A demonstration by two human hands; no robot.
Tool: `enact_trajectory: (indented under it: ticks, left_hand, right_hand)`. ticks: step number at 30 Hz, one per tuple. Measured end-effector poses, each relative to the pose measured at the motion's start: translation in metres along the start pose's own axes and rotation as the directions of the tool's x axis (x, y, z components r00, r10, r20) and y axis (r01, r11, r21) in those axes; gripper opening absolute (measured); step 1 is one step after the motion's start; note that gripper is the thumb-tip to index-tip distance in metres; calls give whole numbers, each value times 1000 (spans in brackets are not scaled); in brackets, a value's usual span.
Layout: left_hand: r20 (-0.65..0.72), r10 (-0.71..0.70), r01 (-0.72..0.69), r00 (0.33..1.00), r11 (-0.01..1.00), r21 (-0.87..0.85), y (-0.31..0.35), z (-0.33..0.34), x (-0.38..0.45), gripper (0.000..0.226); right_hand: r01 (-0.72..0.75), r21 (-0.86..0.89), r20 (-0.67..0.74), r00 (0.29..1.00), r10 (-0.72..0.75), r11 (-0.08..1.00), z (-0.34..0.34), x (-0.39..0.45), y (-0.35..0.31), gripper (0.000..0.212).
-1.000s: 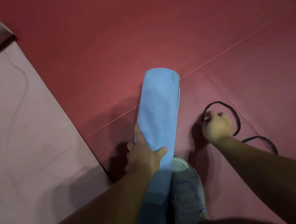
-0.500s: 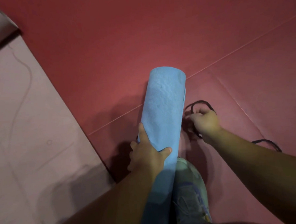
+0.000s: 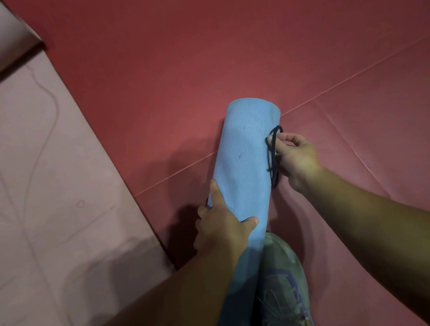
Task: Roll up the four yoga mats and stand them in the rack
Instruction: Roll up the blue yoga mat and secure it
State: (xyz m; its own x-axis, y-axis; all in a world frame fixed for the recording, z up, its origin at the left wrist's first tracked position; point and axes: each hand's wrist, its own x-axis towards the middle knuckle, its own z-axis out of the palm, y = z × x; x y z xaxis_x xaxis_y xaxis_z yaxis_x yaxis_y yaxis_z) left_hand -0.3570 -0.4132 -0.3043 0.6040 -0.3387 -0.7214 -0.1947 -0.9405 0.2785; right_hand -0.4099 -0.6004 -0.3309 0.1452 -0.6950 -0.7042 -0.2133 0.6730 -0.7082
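A rolled light-blue yoga mat (image 3: 246, 161) lies on the red floor, its far end pointing away from me. My left hand (image 3: 222, 227) grips its near part, thumb across the top and fingers round the left side. My right hand (image 3: 296, 158) pinches a black cord (image 3: 273, 157) and holds it against the roll's right side, near the far end. A short bit of dark cord also shows by my left fingers. The roll's near end is hidden behind my left forearm.
A pink yoga mat (image 3: 48, 196) lies flat on the left, with another pale mat's edge (image 3: 1, 42) at the top left corner. My grey shoe (image 3: 285, 283) rests next to the roll's near end. Red floor mats (image 3: 203, 51) with seams stretch beyond and to the right.
My right hand picked the black cord off the floor at the right and brought it leftward and up against the blue roll. The left hand kept its grip on the roll.
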Motion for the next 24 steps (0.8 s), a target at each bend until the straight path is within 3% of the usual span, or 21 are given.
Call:
enact_trajectory:
  ticks: [4,7,13,16,21,24]
  left_hand:
    - [14,-5,4,1000,1000,9,3,-2,1,125]
    - [-29,16,-15,999,1000,24,5,-2,0,126]
    - [-53,25,-21,998,997,71,11,-4,-4,125]
    - [-43,10,-6,999,997,80,14,-6,-5,126]
    - [-20,7,-4,1000,990,142,22,-11,-3,127]
    - [-25,3,1,1000,991,135,28,-9,-4,124]
  right_hand:
    - [46,-12,1,999,-46,999,11,3,-11,36]
    - [174,-90,0,985,-174,981,19,9,-17,46]
    - [348,-532,130,934,-331,772,29,23,-36,99]
    - [315,-604,174,948,-265,732,37,31,-51,108]
    - [49,-554,158,986,47,831,38,33,-56,106]
    - [34,-523,149,987,52,852,36,33,-54,107]
